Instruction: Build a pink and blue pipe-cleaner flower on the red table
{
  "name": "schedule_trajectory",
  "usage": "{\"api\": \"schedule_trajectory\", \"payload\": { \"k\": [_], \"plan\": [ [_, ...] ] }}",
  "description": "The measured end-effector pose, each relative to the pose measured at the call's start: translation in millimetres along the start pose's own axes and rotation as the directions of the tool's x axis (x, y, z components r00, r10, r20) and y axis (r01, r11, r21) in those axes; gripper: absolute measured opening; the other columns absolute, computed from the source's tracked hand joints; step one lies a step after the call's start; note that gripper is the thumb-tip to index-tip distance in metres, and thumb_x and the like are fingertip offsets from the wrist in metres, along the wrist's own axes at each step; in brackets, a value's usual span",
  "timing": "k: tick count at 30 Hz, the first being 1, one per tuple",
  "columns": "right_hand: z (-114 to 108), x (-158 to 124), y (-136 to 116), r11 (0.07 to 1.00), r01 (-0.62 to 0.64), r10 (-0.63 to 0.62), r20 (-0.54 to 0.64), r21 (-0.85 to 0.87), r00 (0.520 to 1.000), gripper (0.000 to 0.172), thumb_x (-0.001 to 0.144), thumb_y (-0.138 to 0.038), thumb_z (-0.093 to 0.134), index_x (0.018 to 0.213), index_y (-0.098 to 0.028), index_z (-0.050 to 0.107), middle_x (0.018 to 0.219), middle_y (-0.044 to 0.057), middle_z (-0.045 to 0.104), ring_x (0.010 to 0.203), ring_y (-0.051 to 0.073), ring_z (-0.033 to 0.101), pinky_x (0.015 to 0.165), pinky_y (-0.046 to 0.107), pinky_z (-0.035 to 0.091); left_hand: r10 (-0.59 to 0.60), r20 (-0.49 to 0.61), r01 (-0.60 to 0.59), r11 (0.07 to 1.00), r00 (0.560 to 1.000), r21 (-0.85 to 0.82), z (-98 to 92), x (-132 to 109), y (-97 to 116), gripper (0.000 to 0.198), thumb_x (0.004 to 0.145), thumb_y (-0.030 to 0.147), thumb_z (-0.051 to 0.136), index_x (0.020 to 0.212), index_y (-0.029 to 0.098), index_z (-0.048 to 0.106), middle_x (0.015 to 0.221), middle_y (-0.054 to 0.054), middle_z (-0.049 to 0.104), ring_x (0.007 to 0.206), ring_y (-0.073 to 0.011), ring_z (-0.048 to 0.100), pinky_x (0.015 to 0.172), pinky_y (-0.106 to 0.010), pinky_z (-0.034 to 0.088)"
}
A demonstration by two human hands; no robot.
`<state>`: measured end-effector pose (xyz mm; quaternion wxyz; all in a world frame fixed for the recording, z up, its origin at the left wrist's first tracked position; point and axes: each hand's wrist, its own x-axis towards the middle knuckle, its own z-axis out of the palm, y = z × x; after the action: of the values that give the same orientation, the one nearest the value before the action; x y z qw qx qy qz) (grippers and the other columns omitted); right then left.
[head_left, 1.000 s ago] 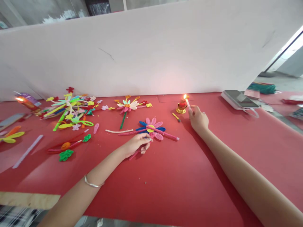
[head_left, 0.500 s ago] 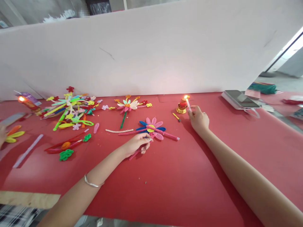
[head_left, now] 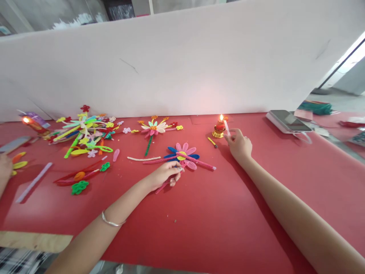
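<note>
My left hand (head_left: 168, 174) is closed on the pink stem of a pipe-cleaner flower (head_left: 191, 164). The flower has pink and blue petals and a yellow centre, and lies on the red tabletop with pink pipe cleaners (head_left: 203, 163) across it. Between the fingertips of my right hand (head_left: 239, 144) is a slim, translucent whitish glue stick (head_left: 227, 128), tilted upright. Its top is just right of the flame of a lit red candle (head_left: 219, 126) in a gold holder. A short yellow stub with a dark end (head_left: 212, 142) rests in front of the candle.
Another person's hand (head_left: 4, 169) is at the left edge by an orange-yellow flower. Several pipe-cleaner flowers (head_left: 82, 133) lie heaped near a second lit candle (head_left: 35, 125). A white panel (head_left: 182, 61) stands behind. A phone on a white block (head_left: 289, 121) sits at right.
The glue stick's top has come out of the flame, slightly down and to the right. My left hand stays put. The other person's hand has come further into view.
</note>
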<state>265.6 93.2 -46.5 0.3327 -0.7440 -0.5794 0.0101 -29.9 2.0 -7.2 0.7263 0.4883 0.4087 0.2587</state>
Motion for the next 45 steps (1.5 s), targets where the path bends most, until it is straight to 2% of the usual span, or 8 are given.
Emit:
{"api": "schedule_trajectory", "payload": {
  "k": [13,22,33,45],
  "plan": [
    [-2.3,-1.6,-1.6,1.000,-0.011,0.011,0.000,-0.015,1.000,0.038,0.087,-0.048,0.038,0.110,-0.024,0.055,0.074,0.003,0.067,0.061,0.017,0.051,0.055,0.025,0.026,-0.004,0.010,0.003,1.000,1.000,0.002,-1.9,1.2,-1.7,0.024,0.071,0.032,0.062,0.078,0.016,0.046,0.049,0.005,0.049,0.038,-0.0030,0.032,0.040,-0.018,0.026],
    [-4.1,-2.1,-2.0,1.000,-0.009,0.009,0.008,-0.022,1.000,0.042,0.089,-0.049,0.033,0.111,-0.023,0.056,0.070,0.004,0.065,0.059,0.017,0.050,0.055,0.025,0.025,0.000,0.007,0.000,1.000,1.000,0.003,0.0,0.3,0.0,0.025,0.071,0.033,0.062,0.076,0.016,0.044,0.049,0.005,0.049,0.039,-0.0033,0.033,0.040,-0.019,0.026],
    [-2.8,-2.2,-1.2,0.999,-0.023,0.023,0.006,-0.028,1.000,0.035,0.087,-0.046,0.039,0.109,-0.024,0.054,0.070,0.002,0.065,0.060,0.016,0.049,0.054,0.025,0.024,0.005,0.004,-0.005,1.000,1.000,0.014,-0.5,0.1,-0.6,0.018,0.073,0.028,0.058,0.078,0.015,0.046,0.049,0.005,0.049,0.038,-0.0035,0.032,0.039,-0.018,0.027],
    [-1.8,-2.1,-0.9,1.000,-0.020,0.020,-0.018,-0.009,1.000,0.032,0.085,-0.043,0.041,0.105,-0.024,0.056,0.070,0.002,0.065,0.056,0.016,0.048,0.052,0.025,0.022,0.018,0.005,-0.018,1.000,1.000,0.024,0.4,-0.6,-1.5,0.022,0.073,0.031,0.060,0.078,0.016,0.046,0.049,0.006,0.049,0.038,-0.0034,0.034,0.040,-0.019,0.027]
  ]
}}
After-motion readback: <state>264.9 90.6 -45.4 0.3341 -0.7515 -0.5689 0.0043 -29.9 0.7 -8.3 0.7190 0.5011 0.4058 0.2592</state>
